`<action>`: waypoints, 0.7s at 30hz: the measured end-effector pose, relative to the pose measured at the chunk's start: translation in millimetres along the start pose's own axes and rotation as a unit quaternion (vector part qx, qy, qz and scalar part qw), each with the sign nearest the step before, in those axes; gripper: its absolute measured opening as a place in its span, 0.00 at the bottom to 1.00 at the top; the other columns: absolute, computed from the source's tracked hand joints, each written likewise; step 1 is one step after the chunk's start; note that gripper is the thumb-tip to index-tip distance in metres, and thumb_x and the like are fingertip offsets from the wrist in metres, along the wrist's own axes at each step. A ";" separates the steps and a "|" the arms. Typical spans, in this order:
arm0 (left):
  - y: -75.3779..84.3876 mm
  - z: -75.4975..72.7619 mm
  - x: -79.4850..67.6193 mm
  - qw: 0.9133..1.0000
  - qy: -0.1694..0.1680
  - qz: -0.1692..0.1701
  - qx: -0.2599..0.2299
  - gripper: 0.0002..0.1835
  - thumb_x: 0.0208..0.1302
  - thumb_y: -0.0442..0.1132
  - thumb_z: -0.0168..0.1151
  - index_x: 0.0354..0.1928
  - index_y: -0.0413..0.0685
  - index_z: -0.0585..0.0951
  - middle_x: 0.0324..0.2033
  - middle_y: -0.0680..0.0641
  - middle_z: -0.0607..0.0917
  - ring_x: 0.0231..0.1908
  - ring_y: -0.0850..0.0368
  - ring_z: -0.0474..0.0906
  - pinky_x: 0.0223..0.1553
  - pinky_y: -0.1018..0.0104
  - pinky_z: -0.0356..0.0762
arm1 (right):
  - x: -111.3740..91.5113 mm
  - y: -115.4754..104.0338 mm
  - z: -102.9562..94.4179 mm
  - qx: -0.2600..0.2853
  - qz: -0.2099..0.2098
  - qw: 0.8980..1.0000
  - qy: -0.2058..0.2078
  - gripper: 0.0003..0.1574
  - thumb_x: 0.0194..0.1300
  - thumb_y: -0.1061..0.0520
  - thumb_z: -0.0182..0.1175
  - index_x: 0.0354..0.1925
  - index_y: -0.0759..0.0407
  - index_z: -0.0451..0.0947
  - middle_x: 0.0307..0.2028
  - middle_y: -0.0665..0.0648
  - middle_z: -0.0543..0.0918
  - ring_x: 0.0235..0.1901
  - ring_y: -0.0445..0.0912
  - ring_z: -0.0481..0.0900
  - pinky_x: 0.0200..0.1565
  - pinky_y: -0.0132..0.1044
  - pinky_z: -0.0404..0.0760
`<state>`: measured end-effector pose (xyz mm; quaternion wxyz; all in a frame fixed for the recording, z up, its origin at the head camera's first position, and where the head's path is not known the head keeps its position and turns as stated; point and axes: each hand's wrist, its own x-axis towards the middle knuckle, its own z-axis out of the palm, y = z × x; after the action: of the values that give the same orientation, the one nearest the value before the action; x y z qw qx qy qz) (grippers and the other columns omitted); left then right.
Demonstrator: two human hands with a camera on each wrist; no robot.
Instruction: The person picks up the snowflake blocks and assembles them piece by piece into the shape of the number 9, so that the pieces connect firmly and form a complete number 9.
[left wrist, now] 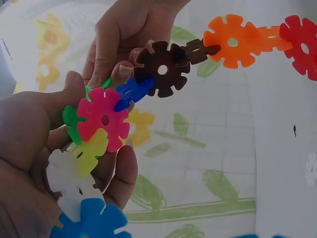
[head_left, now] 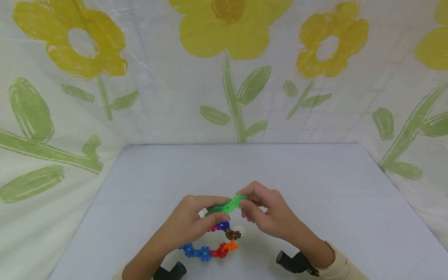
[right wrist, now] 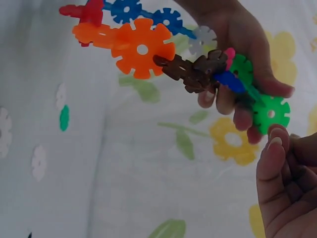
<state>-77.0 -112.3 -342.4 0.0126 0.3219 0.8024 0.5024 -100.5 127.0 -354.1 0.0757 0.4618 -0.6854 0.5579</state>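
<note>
My left hand [head_left: 190, 218] grips a chain of slotted plastic snowflake discs, fingers curled behind it. In the left wrist view its links include a pink disc [left wrist: 101, 119], a yellow one [left wrist: 93, 152], a white one [left wrist: 67, 181] and a blue one [left wrist: 91, 222]. Onward from the pink disc run dark blue, brown [left wrist: 168, 72], orange [left wrist: 232, 42] and red discs. My right hand [head_left: 271, 213] pinches a bright green disc [right wrist: 271, 113] between thumb and fingertips. This disc meets a darker green disc [right wrist: 241, 69] in my left hand; how far their slots engage cannot be told.
The white tabletop [head_left: 168, 167] lies under both hands. Loose white discs [right wrist: 38, 162] and a green disc [right wrist: 64, 117] are below the chain. A flower-printed curtain [head_left: 157, 77] encloses the table. Dark wrist-camera mounts [head_left: 292, 261] sit at both wrists.
</note>
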 end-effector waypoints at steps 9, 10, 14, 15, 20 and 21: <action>-2.4 2.2 1.2 1.000 -0.001 -0.004 0.005 0.21 0.66 0.50 0.66 0.55 0.45 0.86 0.43 0.56 0.89 0.36 0.65 0.82 0.40 0.66 0.83 | 0.0 -1.2 0.7 0.018 0.009 1.000 -0.001 0.19 0.65 0.80 0.54 0.49 0.64 0.75 0.25 0.54 0.81 0.19 0.41 0.76 0.20 0.31 0.80; -3.3 2.6 1.5 1.000 -0.001 -0.002 0.005 0.21 0.66 0.50 0.66 0.55 0.45 0.86 0.43 0.56 0.89 0.35 0.65 0.82 0.39 0.66 0.83 | 0.1 -0.8 0.9 0.020 0.010 1.000 0.000 0.19 0.66 0.80 0.54 0.48 0.64 0.75 0.25 0.54 0.81 0.19 0.41 0.76 0.20 0.31 0.80; -6.8 4.4 3.2 1.000 0.004 0.005 0.011 0.19 0.65 0.45 0.69 0.54 0.43 0.86 0.43 0.54 0.89 0.34 0.65 0.82 0.31 0.68 0.82 | 0.9 3.3 1.5 0.030 0.017 0.999 0.003 0.17 0.66 0.79 0.54 0.47 0.63 0.76 0.24 0.54 0.81 0.18 0.41 0.75 0.18 0.32 0.79; -7.4 4.9 3.6 1.000 0.005 0.004 0.013 0.18 0.65 0.44 0.69 0.53 0.43 0.86 0.43 0.54 0.89 0.35 0.65 0.82 0.30 0.68 0.81 | 1.1 4.5 1.4 0.034 0.021 0.999 0.002 0.17 0.66 0.79 0.54 0.47 0.63 0.76 0.24 0.54 0.80 0.18 0.41 0.75 0.18 0.32 0.79; -9.1 7.4 4.6 0.999 0.006 -0.020 0.024 0.18 0.64 0.42 0.70 0.53 0.44 0.86 0.44 0.53 0.89 0.36 0.65 0.83 0.29 0.68 0.81 | 1.7 9.9 -0.5 0.038 0.031 0.999 -0.006 0.15 0.67 0.77 0.54 0.46 0.63 0.76 0.23 0.54 0.80 0.18 0.42 0.75 0.18 0.34 0.79; -9.4 7.8 4.8 0.999 0.005 -0.024 0.025 0.18 0.64 0.43 0.70 0.53 0.44 0.86 0.45 0.53 0.88 0.37 0.65 0.84 0.30 0.69 0.81 | 1.5 11.0 -0.8 0.038 0.031 0.999 -0.009 0.15 0.68 0.77 0.54 0.46 0.62 0.76 0.23 0.54 0.80 0.18 0.42 0.75 0.18 0.33 0.79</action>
<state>-82.8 -106.2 -352.6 0.0129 0.2999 0.8222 0.4836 -109.5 126.3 -360.5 0.0347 0.4477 -0.6786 0.5812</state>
